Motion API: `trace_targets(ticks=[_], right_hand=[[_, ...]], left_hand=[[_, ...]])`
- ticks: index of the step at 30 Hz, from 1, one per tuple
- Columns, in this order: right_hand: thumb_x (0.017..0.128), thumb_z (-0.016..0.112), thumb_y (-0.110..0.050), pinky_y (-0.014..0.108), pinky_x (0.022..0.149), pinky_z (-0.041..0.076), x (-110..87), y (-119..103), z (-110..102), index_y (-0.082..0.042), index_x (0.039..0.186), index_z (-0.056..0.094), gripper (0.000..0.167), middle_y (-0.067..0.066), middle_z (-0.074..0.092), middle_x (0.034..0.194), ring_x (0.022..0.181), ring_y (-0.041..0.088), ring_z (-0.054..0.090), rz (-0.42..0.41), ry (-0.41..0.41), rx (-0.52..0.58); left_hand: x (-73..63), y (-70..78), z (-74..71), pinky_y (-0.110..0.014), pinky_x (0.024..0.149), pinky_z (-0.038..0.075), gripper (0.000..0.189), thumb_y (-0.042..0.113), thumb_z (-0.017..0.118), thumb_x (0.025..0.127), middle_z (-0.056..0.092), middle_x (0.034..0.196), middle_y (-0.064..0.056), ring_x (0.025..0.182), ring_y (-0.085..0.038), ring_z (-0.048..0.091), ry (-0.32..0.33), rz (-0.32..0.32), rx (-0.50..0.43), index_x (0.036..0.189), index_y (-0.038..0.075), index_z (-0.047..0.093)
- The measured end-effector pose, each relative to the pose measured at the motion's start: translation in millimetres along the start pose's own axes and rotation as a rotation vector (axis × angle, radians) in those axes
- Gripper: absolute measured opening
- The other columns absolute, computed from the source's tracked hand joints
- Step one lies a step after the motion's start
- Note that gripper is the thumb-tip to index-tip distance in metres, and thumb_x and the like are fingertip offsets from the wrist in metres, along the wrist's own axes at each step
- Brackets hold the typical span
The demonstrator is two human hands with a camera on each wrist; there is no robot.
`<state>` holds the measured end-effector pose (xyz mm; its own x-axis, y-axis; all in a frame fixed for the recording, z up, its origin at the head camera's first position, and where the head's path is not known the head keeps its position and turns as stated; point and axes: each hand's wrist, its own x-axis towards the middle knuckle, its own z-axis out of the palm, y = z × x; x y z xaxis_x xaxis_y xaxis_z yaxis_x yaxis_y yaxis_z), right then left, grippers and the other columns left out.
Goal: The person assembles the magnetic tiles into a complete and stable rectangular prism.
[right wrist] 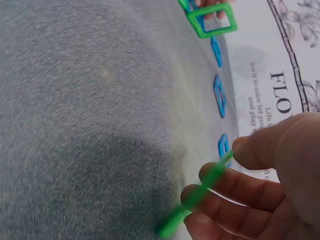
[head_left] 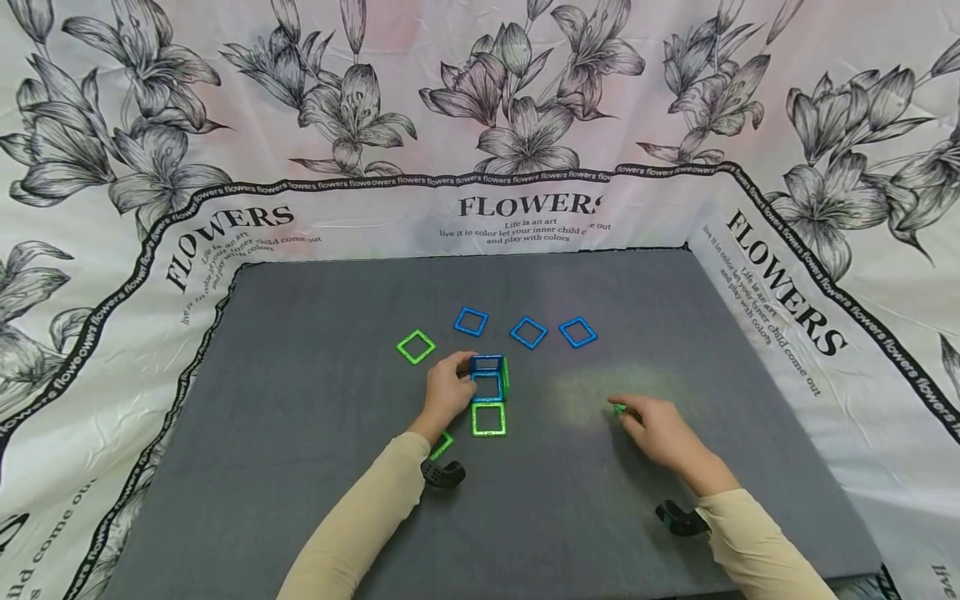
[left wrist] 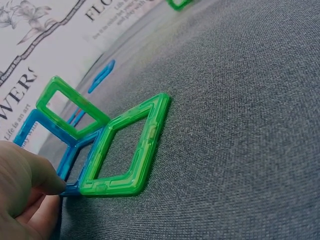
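My left hand (head_left: 448, 387) grips the left side of a small build of square magnetic tile frames, its thumb at the corner of the flat blue tile (head_left: 487, 387). Another blue tile (head_left: 487, 364) stands up at the back of that one. On its right side a green tile (left wrist: 75, 107) stands upright, and a second green tile (left wrist: 132, 145) lies flat against its front edge. Off to the right, my right hand (head_left: 660, 429) pinches a loose green tile (right wrist: 200, 192) between thumb and fingers, seen nearly edge-on and blurred in the right wrist view.
Behind the build lie three blue tiles, at left (head_left: 471, 322), middle (head_left: 528, 332) and right (head_left: 577, 332). A green tile (head_left: 416, 347) lies to their left. Another green tile (head_left: 442, 445) is partly hidden under my left wrist. Flower-printed cloth (head_left: 525, 208) borders the grey table (head_left: 315, 375).
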<state>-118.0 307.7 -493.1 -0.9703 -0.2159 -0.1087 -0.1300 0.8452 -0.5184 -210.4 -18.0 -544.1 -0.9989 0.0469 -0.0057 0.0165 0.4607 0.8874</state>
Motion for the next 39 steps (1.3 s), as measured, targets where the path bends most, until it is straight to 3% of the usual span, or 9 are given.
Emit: trace_targets(ticks=[2,4,9,15,21,26,33,36,39], right_hand=[[0.104,0.044,-0.006,0.027,0.043,0.034,0.0,0,-1,-0.003,0.138,0.061,0.038,0.002,0.055,0.062,0.042,0.009,0.028,0.055,-0.010,0.053],[0.103,0.043,-0.004,0.026,0.046,0.035,-0.3,0,0,-0.002,0.135,0.064,0.037,0.003,0.056,0.062,0.046,0.007,0.036,0.071,-0.010,0.069],[0.100,0.053,-0.006,0.030,0.056,0.042,0.3,-1,6,0.001,0.125,0.068,0.030,0.016,0.075,0.101,0.074,0.016,0.062,0.099,0.015,0.059],[0.093,0.072,-0.022,0.032,0.055,0.049,2.3,-7,22,0.001,0.122,0.068,0.037,0.002,0.070,0.073,0.059,0.011,0.060,0.080,0.042,-0.053],[0.087,0.075,-0.010,0.047,0.061,0.057,3.2,-21,34,0.000,0.118,0.070,0.034,0.020,0.075,0.099,0.077,0.032,0.071,0.106,0.130,-0.223],[0.085,0.067,0.002,0.047,0.058,0.055,3.3,-26,36,0.001,0.124,0.068,0.039,0.024,0.074,0.102,0.077,0.036,0.070,0.116,0.131,-0.251],[0.094,0.052,-0.003,0.027,0.047,0.029,3.8,-29,28,0.000,0.139,0.058,0.046,0.001,0.046,0.058,0.047,0.012,0.033,0.154,0.051,-0.005],[0.098,0.049,-0.004,0.027,0.048,0.031,3.9,-33,21,-0.001,0.139,0.059,0.043,0.002,0.052,0.065,0.049,0.012,0.033,0.170,0.031,0.114],[0.100,0.051,-0.005,0.031,0.053,0.037,3.8,-36,16,-0.001,0.138,0.059,0.040,0.015,0.067,0.090,0.056,0.015,0.043,0.190,0.024,0.195]], left_hand=[[-0.5,-0.4,0.3,-0.042,0.096,0.058,0.049,-0.014,0.062,0.082,0.071,0.123,-0.019,0.121,-0.034,0.067,-0.001,-0.003,0.001,0.127,0.005,0.069],[-1.0,-1.0,0.7,-0.042,0.096,0.058,0.049,-0.014,0.062,0.082,0.071,0.123,-0.019,0.121,-0.034,0.067,-0.001,-0.005,0.000,0.127,0.005,0.069],[-1.5,-1.0,1.2,-0.043,0.096,0.058,0.049,-0.013,0.062,0.081,0.072,0.121,-0.019,0.120,-0.033,0.068,0.008,0.010,0.002,0.126,0.005,0.070],[-1.7,-0.1,1.5,-0.043,0.095,0.058,0.049,-0.014,0.062,0.081,0.073,0.121,-0.019,0.119,-0.033,0.068,0.011,0.013,0.001,0.126,0.005,0.070],[-0.9,-1.2,2.4,-0.043,0.095,0.058,0.050,-0.014,0.061,0.081,0.072,0.121,-0.019,0.119,-0.033,0.068,0.010,0.013,0.007,0.127,0.005,0.069],[-0.8,-1.2,2.9,-0.043,0.095,0.058,0.050,-0.013,0.062,0.081,0.072,0.121,-0.020,0.120,-0.034,0.068,0.012,0.012,0.005,0.126,0.005,0.069],[-2.0,0.1,2.0,-0.043,0.095,0.058,0.049,-0.013,0.063,0.081,0.072,0.121,-0.019,0.119,-0.033,0.068,0.013,0.009,0.004,0.127,0.005,0.069],[-2.0,0.8,1.6,-0.043,0.095,0.058,0.048,-0.013,0.063,0.081,0.073,0.120,-0.018,0.118,-0.032,0.069,0.020,0.014,0.003,0.125,0.005,0.070],[-1.2,0.4,2.2,-0.042,0.095,0.058,0.048,-0.013,0.063,0.081,0.073,0.120,-0.018,0.119,-0.032,0.068,0.019,0.012,0.002,0.125,0.005,0.070]])
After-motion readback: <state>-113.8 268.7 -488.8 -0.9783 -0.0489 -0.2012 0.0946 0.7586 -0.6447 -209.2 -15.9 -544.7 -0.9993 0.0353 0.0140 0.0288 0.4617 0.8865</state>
